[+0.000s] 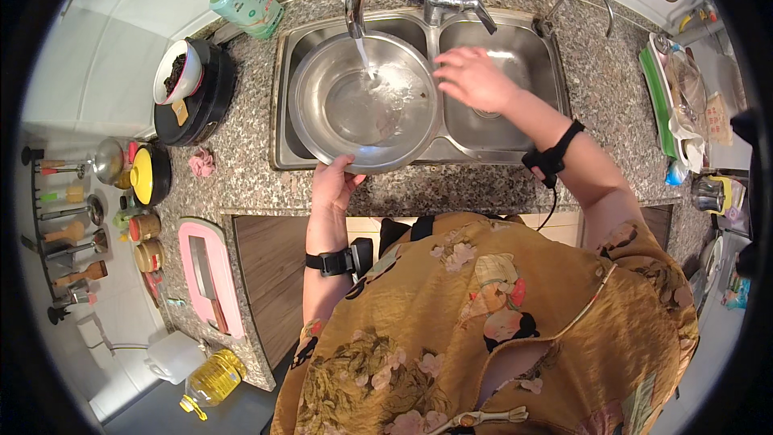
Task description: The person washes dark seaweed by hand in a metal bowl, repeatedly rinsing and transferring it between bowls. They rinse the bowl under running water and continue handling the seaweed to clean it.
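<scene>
A wide stainless steel basin (356,115) rests tilted over the left bowl of a double sink (439,151). Water (363,54) runs into it from the spout of a chrome faucet (356,15), and some water lies at its bottom, with a small dark speck on its inner wall. My left hand (335,184) grips the basin's near rim, thumb on top and fingers below. Over the divider and the right sink bowl (519,103) hovers my right hand (477,78), fingers spread, holding nothing, just right of the basin's rim.
A white bowl (196,75) with dark food stands on a black appliance (211,109) at left. Below are a pink cloth (202,162) and a pink cutting board (232,290) with a knife (204,266). A green pump bottle (247,6) stands behind; a green-and-white tray (658,96) sits at right.
</scene>
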`<action>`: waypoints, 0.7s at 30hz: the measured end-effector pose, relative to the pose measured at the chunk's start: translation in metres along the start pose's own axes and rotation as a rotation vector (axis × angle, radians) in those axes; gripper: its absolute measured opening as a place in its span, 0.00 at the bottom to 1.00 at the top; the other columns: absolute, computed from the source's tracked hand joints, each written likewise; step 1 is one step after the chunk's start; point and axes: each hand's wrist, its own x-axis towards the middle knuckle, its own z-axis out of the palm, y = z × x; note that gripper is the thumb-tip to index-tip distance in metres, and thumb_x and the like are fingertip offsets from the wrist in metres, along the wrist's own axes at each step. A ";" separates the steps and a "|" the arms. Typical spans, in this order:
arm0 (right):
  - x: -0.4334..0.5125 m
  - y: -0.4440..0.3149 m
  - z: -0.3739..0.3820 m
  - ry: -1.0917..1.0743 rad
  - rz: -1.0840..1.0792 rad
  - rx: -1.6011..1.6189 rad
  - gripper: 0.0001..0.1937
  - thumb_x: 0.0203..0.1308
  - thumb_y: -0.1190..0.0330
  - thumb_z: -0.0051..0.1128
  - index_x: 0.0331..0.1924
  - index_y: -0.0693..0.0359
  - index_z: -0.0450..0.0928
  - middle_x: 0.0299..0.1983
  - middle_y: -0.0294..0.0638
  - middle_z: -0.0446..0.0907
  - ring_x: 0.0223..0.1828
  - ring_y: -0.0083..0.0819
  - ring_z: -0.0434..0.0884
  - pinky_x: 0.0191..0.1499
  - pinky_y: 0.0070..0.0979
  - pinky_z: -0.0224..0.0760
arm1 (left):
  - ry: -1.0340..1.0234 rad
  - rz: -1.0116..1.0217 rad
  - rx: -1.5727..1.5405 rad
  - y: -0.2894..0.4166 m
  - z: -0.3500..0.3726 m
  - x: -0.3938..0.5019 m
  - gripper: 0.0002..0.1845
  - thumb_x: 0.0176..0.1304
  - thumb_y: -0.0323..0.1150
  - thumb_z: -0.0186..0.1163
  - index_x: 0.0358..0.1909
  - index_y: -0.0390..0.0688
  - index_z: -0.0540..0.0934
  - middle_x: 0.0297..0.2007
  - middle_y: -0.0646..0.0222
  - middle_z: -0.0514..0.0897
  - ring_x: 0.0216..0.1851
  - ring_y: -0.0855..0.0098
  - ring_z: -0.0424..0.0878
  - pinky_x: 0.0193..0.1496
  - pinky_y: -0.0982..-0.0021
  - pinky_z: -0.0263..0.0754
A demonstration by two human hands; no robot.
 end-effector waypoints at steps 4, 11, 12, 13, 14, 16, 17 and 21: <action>0.012 -0.042 0.013 -0.282 -0.007 -0.126 0.25 0.70 0.47 0.40 0.55 0.55 0.80 0.66 0.36 0.70 0.73 0.39 0.56 0.73 0.51 0.38 | 0.014 -0.001 -0.034 -0.001 0.000 0.004 0.14 0.61 0.26 0.57 0.50 0.37 0.74 0.39 0.62 0.83 0.34 0.68 0.83 0.29 0.71 0.82; 0.031 -0.062 0.019 -0.159 -0.080 0.159 0.22 0.70 0.47 0.41 0.52 0.49 0.82 0.63 0.37 0.73 0.74 0.37 0.56 0.73 0.53 0.30 | -0.029 -0.041 -0.177 -0.003 -0.007 0.012 0.13 0.62 0.26 0.57 0.48 0.34 0.74 0.38 0.61 0.83 0.33 0.68 0.83 0.31 0.70 0.83; 0.034 -0.053 0.017 -0.101 -0.060 0.164 0.21 0.69 0.48 0.43 0.52 0.49 0.82 0.63 0.36 0.74 0.73 0.36 0.57 0.73 0.52 0.31 | -0.040 -0.044 -0.199 -0.003 -0.009 0.012 0.13 0.62 0.26 0.57 0.48 0.34 0.74 0.38 0.61 0.83 0.33 0.67 0.83 0.31 0.69 0.84; 0.036 -0.043 0.016 -0.042 -0.039 0.169 0.20 0.69 0.50 0.44 0.51 0.50 0.82 0.62 0.36 0.74 0.72 0.35 0.59 0.73 0.52 0.33 | -0.039 -0.072 -0.205 -0.004 -0.011 0.013 0.13 0.62 0.27 0.57 0.47 0.34 0.74 0.37 0.61 0.83 0.33 0.67 0.83 0.31 0.69 0.84; 0.035 -0.032 0.014 0.068 -0.029 0.177 0.18 0.67 0.53 0.48 0.50 0.51 0.82 0.60 0.35 0.76 0.69 0.34 0.63 0.72 0.50 0.37 | -0.038 -0.098 -0.210 -0.005 -0.013 0.014 0.12 0.62 0.27 0.57 0.46 0.34 0.75 0.37 0.61 0.83 0.32 0.67 0.83 0.31 0.69 0.84; 0.033 -0.008 0.012 0.153 0.073 0.122 0.14 0.64 0.57 0.52 0.49 0.49 0.81 0.59 0.35 0.76 0.67 0.35 0.66 0.70 0.50 0.41 | -0.015 -0.128 -0.224 -0.007 -0.016 0.015 0.10 0.62 0.28 0.57 0.43 0.35 0.75 0.35 0.61 0.83 0.29 0.68 0.83 0.31 0.67 0.84; 0.030 0.004 0.012 0.198 0.124 0.093 0.14 0.62 0.58 0.54 0.49 0.48 0.81 0.60 0.35 0.75 0.66 0.36 0.67 0.69 0.50 0.43 | -0.019 -0.138 -0.230 -0.008 -0.018 0.015 0.09 0.63 0.28 0.57 0.43 0.35 0.75 0.34 0.62 0.83 0.28 0.68 0.83 0.31 0.67 0.84; 0.006 0.046 0.011 0.248 0.391 -0.008 0.19 0.56 0.58 0.60 0.53 0.44 0.78 0.65 0.35 0.69 0.67 0.38 0.65 0.65 0.50 0.51 | -0.010 -0.152 -0.253 -0.012 -0.018 0.016 0.07 0.64 0.29 0.57 0.40 0.36 0.76 0.31 0.64 0.82 0.24 0.70 0.81 0.32 0.66 0.84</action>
